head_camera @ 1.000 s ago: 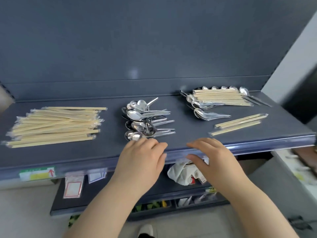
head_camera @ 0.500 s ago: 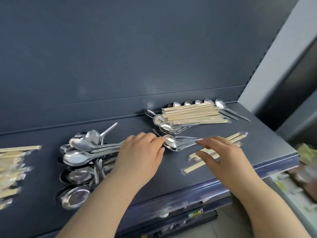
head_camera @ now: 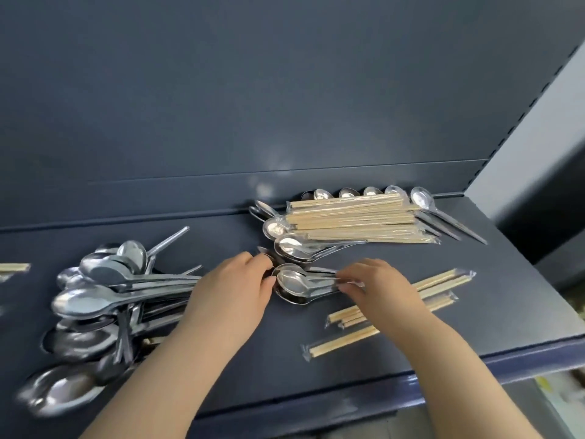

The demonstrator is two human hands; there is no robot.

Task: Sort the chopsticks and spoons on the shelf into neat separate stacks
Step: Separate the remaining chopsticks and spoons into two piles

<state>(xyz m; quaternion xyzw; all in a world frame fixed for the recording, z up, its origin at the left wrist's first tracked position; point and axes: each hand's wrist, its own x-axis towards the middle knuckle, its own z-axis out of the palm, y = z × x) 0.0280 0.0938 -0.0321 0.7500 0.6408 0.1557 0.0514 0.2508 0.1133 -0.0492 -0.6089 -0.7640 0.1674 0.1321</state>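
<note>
A small stack of metal spoons point(head_camera: 294, 283) lies mid-shelf. My left hand point(head_camera: 234, 293) holds its bowl end between curled fingers and thumb. My right hand point(head_camera: 383, 289) pinches the handles of the same stack. Just behind lies another nested spoon stack point(head_camera: 296, 248). Beyond that, a pile of wrapped chopsticks point(head_camera: 354, 220) rests on top of more spoons point(head_camera: 424, 201) against the back wall. A big loose pile of spoons point(head_camera: 104, 299) spreads to the left of my left arm. A few wrapped chopstick pairs point(head_camera: 443, 283) lie to the right, partly under my right wrist.
The dark blue shelf point(head_camera: 380, 369) ends in a front lip near my forearms and a right edge by a grey upright. The tip of another chopstick pile point(head_camera: 12, 267) shows at the far left edge.
The view has swung right and closer. Both hands moved from the shelf's front edge up to the small spoon stack and took hold of it.
</note>
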